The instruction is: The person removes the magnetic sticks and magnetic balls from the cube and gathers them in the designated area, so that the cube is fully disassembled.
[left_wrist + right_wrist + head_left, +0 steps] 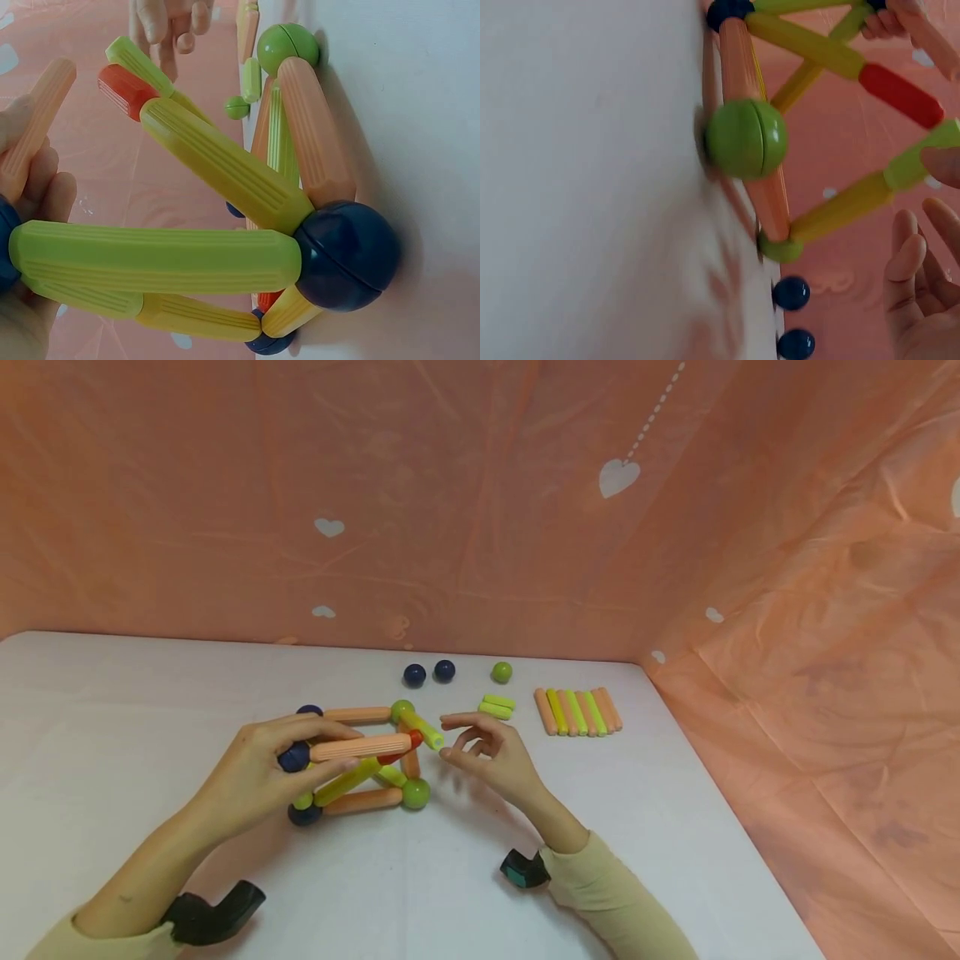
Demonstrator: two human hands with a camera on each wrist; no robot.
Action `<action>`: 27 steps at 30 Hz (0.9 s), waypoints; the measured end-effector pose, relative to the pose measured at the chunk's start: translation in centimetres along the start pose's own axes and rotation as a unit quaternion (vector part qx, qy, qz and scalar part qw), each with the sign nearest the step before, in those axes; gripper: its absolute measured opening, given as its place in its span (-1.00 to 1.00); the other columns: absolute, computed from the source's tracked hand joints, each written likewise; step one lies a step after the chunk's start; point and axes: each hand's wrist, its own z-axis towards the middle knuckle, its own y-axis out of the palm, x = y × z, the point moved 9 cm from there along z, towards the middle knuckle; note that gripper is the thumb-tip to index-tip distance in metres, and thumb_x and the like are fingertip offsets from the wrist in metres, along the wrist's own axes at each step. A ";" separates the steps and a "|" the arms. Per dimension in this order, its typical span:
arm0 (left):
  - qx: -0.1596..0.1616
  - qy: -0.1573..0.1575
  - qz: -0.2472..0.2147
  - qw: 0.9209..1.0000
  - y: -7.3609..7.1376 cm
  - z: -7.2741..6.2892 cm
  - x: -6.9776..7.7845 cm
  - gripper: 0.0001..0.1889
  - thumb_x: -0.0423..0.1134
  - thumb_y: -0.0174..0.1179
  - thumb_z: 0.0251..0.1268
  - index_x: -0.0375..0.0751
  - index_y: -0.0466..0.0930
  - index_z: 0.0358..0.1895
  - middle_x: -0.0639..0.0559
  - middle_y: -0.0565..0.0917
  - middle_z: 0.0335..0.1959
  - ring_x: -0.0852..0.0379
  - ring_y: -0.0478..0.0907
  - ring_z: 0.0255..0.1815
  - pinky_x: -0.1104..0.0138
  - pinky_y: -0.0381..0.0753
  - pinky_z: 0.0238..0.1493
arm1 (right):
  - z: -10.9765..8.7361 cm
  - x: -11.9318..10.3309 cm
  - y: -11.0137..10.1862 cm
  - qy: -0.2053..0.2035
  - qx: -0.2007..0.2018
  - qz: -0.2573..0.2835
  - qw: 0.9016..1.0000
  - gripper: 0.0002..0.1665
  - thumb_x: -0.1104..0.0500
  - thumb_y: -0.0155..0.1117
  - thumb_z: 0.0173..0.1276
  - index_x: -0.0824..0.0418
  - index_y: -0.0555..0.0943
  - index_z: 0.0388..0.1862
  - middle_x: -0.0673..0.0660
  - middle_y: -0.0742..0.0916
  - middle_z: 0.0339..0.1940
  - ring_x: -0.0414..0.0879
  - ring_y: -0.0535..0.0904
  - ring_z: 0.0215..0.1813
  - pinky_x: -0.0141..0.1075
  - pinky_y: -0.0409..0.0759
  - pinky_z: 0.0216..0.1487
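Note:
A frame of building rods and balls stands on the table. My left hand (251,768) is at its left side, fingers and thumb pinching a peach rod (360,748) that joins a dark blue ball (293,757) at an upper corner. Below the rod's far end, a yellow rod (225,165) with a red end piece (127,91) slants up from a lower blue ball (349,255). Right of the frame, my right hand (491,760) has loosely bent fingers around no object. Its thumb is right by the tip of a slanting light green rod (427,731).
Two dark blue balls (445,671) and a green ball (502,672) lie at the back of the white table (675,827). Two short green rods (496,711) are in front of the green ball. Farther right is a row of peach and yellow-green rods (573,712). A peach cloth (465,510) hangs behind.

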 end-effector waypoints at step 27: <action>0.003 0.004 -0.010 1.000 -0.1 0.0 0.0 -0.74 -0.22 0.44 0.04 0.08 0.70 -0.15 0.16 0.71 -0.23 0.32 0.52 -0.26 0.55 0.49 -0.20 | 0.6 3.1 -4.1 0.084 0.106 -0.001 0.991 -0.65 0.32 0.16 0.39 0.43 0.54 0.12 0.38 0.65 -0.15 -0.11 0.61 -0.25 -0.36 0.61 -0.25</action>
